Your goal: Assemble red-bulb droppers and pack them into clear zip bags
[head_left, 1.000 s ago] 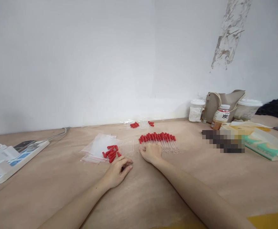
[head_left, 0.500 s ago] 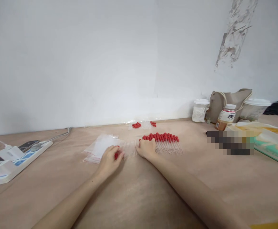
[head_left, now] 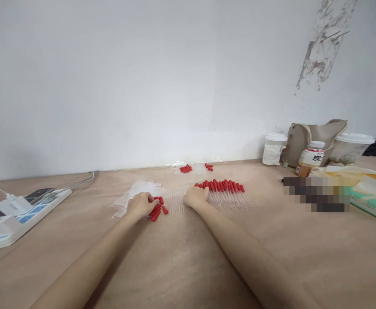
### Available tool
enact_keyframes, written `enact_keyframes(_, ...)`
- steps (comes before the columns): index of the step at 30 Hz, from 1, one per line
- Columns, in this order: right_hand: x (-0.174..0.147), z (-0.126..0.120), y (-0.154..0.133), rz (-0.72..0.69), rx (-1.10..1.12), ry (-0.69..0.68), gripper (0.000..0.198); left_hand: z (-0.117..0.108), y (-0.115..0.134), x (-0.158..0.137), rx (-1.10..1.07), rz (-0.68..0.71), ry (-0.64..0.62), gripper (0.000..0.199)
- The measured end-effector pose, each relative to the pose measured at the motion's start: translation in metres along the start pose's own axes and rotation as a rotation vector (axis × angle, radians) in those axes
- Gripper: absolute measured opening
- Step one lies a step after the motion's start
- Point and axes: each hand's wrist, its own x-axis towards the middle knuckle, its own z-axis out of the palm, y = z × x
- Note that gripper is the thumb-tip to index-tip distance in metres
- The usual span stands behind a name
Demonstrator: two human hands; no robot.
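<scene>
A small pile of red rubber dropper bulbs (head_left: 156, 216) lies in the middle of the table. My left hand (head_left: 141, 205) reaches over the pile's left side, its thumb and fingers closed on a bulb there. To the right lies a row of bare clear dropper tubes (head_left: 175, 203), side by side. My right hand (head_left: 195, 196) is at the right end of these tubes, fingers curled down; whatever they grip is hidden beneath the hand. Beyond it, several droppers with red bulbs (head_left: 226, 187) fitted lie in a slanting row, partly covered by the hand.
Clear plastic bags (head_left: 132, 195) lie behind my left hand. By the wall is a clear bag with more red bulbs (head_left: 185, 168). A power strip (head_left: 29, 219) occupies the left; a lidded cup (head_left: 274, 150), a drink bottle (head_left: 310, 159) and a beige bag (head_left: 325, 133) stand back right.
My left hand has drawn back left from the tubes, and the pile of red bulbs now shows more fully. My right hand stays by the tubes' right end. The view has shifted slightly.
</scene>
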Motion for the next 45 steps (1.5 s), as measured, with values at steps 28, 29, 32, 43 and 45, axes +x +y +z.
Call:
enact_keyframes(28,-0.093,0.003,0.096,-0.675,0.475,0.260,0.025,0.022,0.077,-0.084,-0.595,0.396,-0.196,0.019)
enact_keyframes(29,-0.093,0.004,0.096,-0.683,0.476,0.249,0.025,0.022,0.077,-0.084,-0.601,0.397,-0.193,0.019)
enact_keyframes(32,-0.093,0.004,0.095,-0.695,0.489,0.234,0.026,0.022,0.077,-0.084,-0.629,0.401,-0.191,0.019)
enact_keyframes(43,-0.091,-0.003,0.100,-0.772,0.295,0.192,0.024,0.012,0.081,-0.090,-0.576,0.462,-0.254,0.024)
enact_keyframes(45,-0.092,-0.005,0.101,-0.798,0.264,0.204,0.025,0.011,0.081,-0.091,-0.572,0.487,-0.274,0.024)
